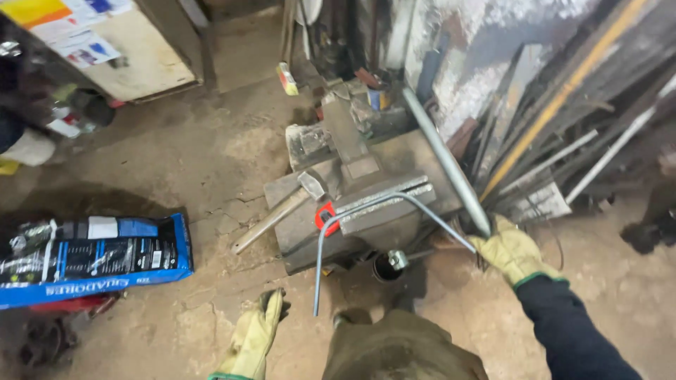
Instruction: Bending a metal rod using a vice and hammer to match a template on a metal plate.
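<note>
You stand on a stained, cracked concrete floor [211,141] in a cluttered workshop, looking down at a heavy bench vise [366,204] bolted onto a blocky steel stand. A thin steel rod [366,204] is clamped flat in the vise and already curves down at both ends, so the clamped middle serves as the fixed point while the free legs take the bend. Your right hand [512,252], in a yellow work glove, is closed around the lower end of a long grey pipe [443,162] where it meets the rod's right leg; the pipe looks slipped over that leg as a lever, though the exact joint is hidden by the glove. Your left hand [255,336], also gloved, hangs loose near your knee with fingers relaxed, holding nothing. A hammer [282,210] lies across the left of the stand, its handle jutting over the floor, and a red-handled tool [325,217] sits beside the rod's left leg. To your right, leaning metal bars and strips [563,134] crowd the wall close behind the pipe and limit its swing. A blue printed sack [91,257] lies on the floor well apart to the left.
</note>
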